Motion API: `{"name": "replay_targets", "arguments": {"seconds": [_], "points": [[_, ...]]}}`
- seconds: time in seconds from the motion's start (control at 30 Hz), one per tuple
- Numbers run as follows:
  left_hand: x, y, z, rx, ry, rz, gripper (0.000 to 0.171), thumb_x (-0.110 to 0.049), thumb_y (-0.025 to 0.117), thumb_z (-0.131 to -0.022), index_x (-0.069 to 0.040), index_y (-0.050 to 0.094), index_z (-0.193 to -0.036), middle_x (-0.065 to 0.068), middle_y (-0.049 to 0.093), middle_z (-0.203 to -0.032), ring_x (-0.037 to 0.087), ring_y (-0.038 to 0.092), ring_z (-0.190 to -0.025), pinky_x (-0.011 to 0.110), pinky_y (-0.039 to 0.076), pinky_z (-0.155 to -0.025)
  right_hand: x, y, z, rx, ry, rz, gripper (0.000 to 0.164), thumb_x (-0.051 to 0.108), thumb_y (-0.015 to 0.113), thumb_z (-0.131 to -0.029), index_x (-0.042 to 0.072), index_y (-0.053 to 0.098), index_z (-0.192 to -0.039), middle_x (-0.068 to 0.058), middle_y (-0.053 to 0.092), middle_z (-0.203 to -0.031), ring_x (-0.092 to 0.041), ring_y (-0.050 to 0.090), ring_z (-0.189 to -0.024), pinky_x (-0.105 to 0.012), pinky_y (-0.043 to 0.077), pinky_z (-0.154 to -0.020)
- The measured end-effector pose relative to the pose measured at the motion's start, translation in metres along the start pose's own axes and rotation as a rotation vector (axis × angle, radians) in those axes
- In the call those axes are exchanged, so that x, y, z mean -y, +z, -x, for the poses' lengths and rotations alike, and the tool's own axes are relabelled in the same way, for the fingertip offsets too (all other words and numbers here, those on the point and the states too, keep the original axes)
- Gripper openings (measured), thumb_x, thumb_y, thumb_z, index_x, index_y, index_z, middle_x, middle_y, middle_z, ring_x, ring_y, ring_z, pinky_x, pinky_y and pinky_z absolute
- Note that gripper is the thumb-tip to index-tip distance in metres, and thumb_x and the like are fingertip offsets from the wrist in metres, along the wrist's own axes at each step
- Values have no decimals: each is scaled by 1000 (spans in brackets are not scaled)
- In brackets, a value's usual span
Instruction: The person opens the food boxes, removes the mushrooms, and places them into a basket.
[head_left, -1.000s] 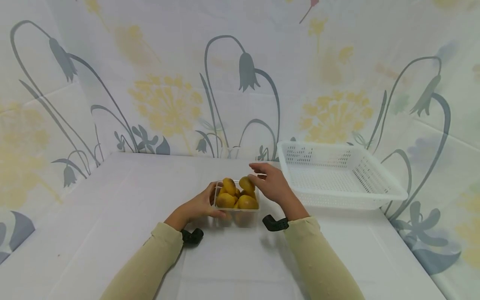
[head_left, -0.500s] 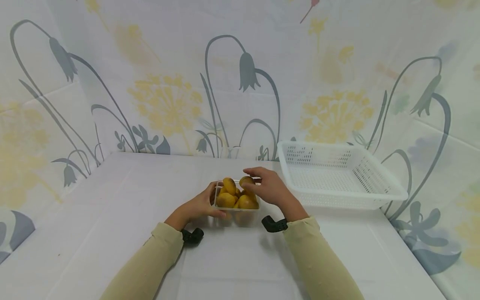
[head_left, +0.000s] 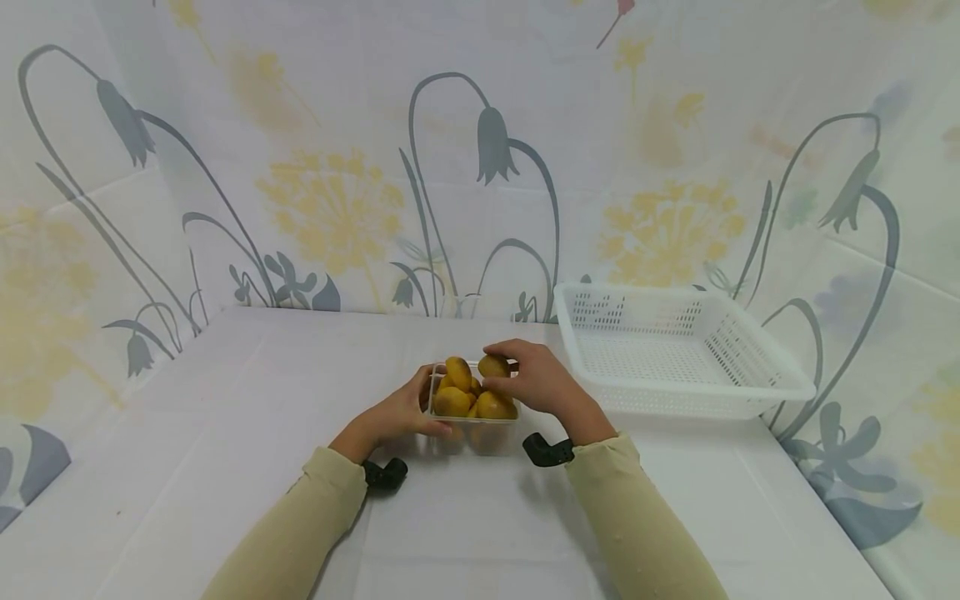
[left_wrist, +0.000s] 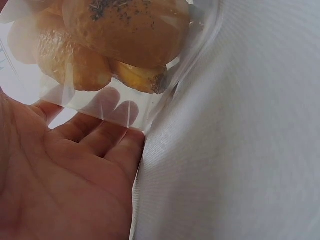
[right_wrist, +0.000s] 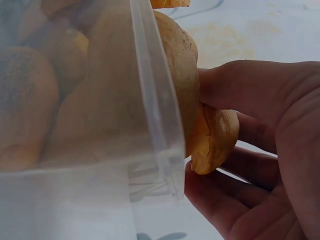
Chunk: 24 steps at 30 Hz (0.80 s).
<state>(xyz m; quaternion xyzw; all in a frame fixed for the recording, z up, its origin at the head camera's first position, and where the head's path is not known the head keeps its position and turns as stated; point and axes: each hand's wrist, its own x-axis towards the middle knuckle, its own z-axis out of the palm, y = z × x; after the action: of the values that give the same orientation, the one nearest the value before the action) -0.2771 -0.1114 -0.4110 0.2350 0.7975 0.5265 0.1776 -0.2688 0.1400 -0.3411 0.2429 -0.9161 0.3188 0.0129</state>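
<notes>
A clear plastic box [head_left: 474, 420] full of golden-brown buns stands mid-table. My left hand [head_left: 397, 406] grips its left side, thumb at the front wall and fingers behind. In the left wrist view the left hand's fingers [left_wrist: 125, 150] lie under the box's edge, near a bun [left_wrist: 125, 35] with dark specks. My right hand [head_left: 542, 379] pinches a bun [head_left: 492, 367] at the box's right back corner, thumb on the near side. In the right wrist view that bun [right_wrist: 215, 140] overlaps the rim, with fingers curled behind it. Another bun [head_left: 458, 373] leans up at the back left.
A white perforated plastic basket [head_left: 678, 387] stands at the back right of the white-covered table [head_left: 255, 400]. Behind the box, a clear container [head_left: 460, 306] stands near the flower-printed cloth backdrop [head_left: 337, 200].
My right hand has come slightly left and lower over the box, and its thumb and fingers have closed round the bun at the back right. My left hand stays on the box.
</notes>
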Motion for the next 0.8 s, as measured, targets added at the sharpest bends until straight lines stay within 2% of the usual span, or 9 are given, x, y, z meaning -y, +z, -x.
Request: {"name": "replay_targets", "arguments": {"seconds": [0.57, 0.8], "points": [[-1, 0, 0, 4, 0, 6, 99, -29, 84, -74, -14, 18, -147, 13, 26, -157, 31, 25, -147, 53, 19, -120, 2, -1, 2, -14, -39, 47, 48, 25, 70, -88, 9, 59, -132, -7, 60, -133, -24, 62, -114, -39, 53, -96], [-1, 0, 1, 2, 5, -2, 100, -31, 84, -74, -14, 18, -147, 11, 26, -156, 30, 26, -147, 51, 20, -120, 3, -3, 1, -35, -49, 30, 46, 22, 67, -90, 10, 58, -134, -6, 58, -135, -23, 60, -116, -38, 51, -99]]}}
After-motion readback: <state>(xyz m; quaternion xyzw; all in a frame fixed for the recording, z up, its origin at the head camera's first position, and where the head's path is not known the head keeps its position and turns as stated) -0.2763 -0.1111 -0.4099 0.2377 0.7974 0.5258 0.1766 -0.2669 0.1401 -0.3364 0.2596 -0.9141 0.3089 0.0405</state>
